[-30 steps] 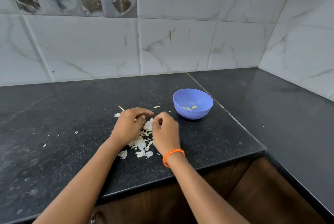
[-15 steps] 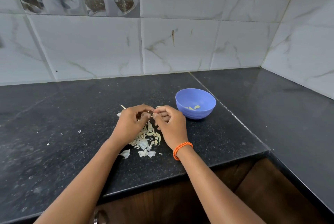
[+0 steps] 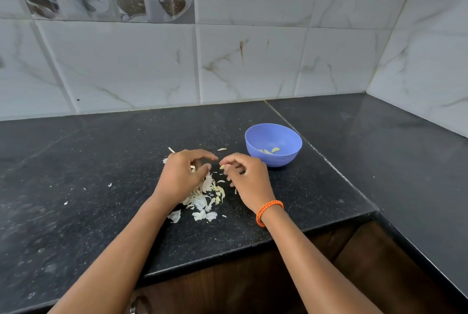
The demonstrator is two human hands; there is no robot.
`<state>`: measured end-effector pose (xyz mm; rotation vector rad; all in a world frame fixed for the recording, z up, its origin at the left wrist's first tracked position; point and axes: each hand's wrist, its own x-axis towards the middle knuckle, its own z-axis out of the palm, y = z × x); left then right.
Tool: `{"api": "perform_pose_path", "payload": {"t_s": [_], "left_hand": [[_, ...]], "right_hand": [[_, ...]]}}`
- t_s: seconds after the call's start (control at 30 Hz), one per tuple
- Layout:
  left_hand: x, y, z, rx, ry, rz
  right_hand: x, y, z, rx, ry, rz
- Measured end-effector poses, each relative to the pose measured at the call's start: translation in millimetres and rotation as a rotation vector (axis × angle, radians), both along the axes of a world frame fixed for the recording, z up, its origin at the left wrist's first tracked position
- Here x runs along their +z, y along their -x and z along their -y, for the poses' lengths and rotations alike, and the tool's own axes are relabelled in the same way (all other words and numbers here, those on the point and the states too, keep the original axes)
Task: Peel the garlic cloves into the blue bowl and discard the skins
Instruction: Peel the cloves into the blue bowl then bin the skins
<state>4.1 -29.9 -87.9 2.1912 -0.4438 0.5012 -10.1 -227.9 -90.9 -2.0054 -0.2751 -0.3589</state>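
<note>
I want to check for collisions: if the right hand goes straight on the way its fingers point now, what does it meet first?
Most likely the left hand: the right hand points left toward it, fingertips nearly touching; depth is unclear.

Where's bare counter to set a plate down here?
Free: the black stone counter right of the round blue plastic bowl, and the far strip along the wall. Far left holds only stray flecks. Crowded: the pale garlic skin pile beneath both hands.

head | looks forward-down | near countertop (image 3: 101, 187) | single view
</note>
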Motion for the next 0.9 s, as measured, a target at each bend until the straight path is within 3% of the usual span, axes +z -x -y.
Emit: {"api": "perform_pose_path", "payload": {"t_s": [0.13, 0.27, 0.43, 0.63, 0.77, 0.9], "left_hand": [[-6.4, -4.8, 0.0, -0.042, -0.071, -0.037], [-11.6, -7.3, 1.1, -0.088, -0.171, -0.041], [-14.3, -9.9, -2.3, -0.064, -0.13, -0.093], [-14.0, -11.2, -4.8, -0.013, -0.055, -0.026], [-12.9, -12.6, -4.5, 0.007, -0.054, -0.005], [-12.3, -11.7, -4.6, -0.014, -0.069, -0.04]], "right_hand": [[3.3, -4.1, 4.9, -0.022, 0.139, 0.047], [4.5, -7.2, 5.6, -0.001, 0.454, 0.101], [27.1, -3.5, -2.3, 0.048, 0.699, 0.159], [49.3, -13.1, -0.4, -0.091, 0.584, 0.361], [8.5, -6.0, -5.2, 0.021, 0.73, 0.143], [14.3, -13.2, -0.4, -0.021, 0.436, 0.076]]}}
